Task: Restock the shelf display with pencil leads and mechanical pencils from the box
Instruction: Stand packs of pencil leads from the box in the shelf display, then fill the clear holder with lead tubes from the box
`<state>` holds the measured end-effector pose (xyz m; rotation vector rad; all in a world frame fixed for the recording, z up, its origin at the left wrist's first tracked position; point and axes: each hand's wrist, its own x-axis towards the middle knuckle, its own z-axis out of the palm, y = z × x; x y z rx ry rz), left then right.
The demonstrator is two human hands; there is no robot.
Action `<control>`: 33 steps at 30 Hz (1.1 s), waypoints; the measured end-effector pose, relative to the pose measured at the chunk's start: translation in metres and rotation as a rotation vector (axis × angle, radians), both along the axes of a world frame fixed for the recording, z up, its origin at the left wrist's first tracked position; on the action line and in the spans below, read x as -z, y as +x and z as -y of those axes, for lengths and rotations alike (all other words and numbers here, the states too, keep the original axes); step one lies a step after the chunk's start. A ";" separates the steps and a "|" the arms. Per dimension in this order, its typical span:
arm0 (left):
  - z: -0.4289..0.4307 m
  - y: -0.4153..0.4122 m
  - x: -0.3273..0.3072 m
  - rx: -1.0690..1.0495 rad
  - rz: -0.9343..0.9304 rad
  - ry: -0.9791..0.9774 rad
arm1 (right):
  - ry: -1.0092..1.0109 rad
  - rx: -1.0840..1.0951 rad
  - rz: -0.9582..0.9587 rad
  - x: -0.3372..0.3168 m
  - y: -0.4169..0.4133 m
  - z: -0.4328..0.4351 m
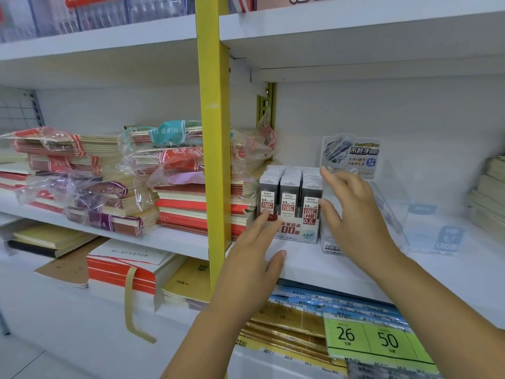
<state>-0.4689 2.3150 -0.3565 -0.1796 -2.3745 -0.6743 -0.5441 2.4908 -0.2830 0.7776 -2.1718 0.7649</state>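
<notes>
On the left, piles of notebooks in plastic wrap sit on the shelf. Next comes a yellow post.

Right of the post, on the white shelf, stands the lead display. It holds three rows of grey lead packs, and the rows look full.

The left hand is at the near left corner of the lead display. Its fingers are straight and apart, and one fingertip touches the front. It holds nothing.

The right hand is at the right side of the lead display. Its fingers are spread and a little bent. The thumb seems to touch the side, but it grips nothing.

Behind this hand is a clear stand with a picture card at its back. The clear stand looks empty. Further right is a second clear stand, and it looks empty too. Far right is a pile of paper.

So I think the first lead display is in place and is just being set straight. The clear stands are not yet filled, and no mechanical pencils are out yet. The box with the new stock is not in view.
</notes>
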 end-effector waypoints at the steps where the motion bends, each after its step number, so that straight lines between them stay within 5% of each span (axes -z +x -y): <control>1: -0.002 0.005 0.001 -0.021 -0.045 -0.004 | -0.016 -0.028 -0.018 0.000 0.009 -0.002; 5: -0.015 0.037 0.018 -0.009 -0.210 -0.090 | -0.030 -0.235 -0.001 0.006 0.054 -0.019; 7: -0.026 0.054 0.042 0.056 -0.146 -0.166 | 0.012 -0.345 0.074 0.021 0.076 -0.030; 15: -0.049 0.120 0.206 0.199 0.711 -0.103 | 0.326 -0.251 0.968 0.211 0.126 -0.080; 22: -0.057 0.138 0.322 0.091 1.188 0.240 | 0.155 -0.012 1.483 0.372 0.137 -0.098; 26: -0.051 0.141 0.351 0.050 1.272 0.487 | 0.081 0.022 1.580 0.428 0.137 -0.087; 33: -0.050 0.159 0.371 0.044 1.315 0.883 | 0.113 0.149 1.451 0.485 0.118 -0.063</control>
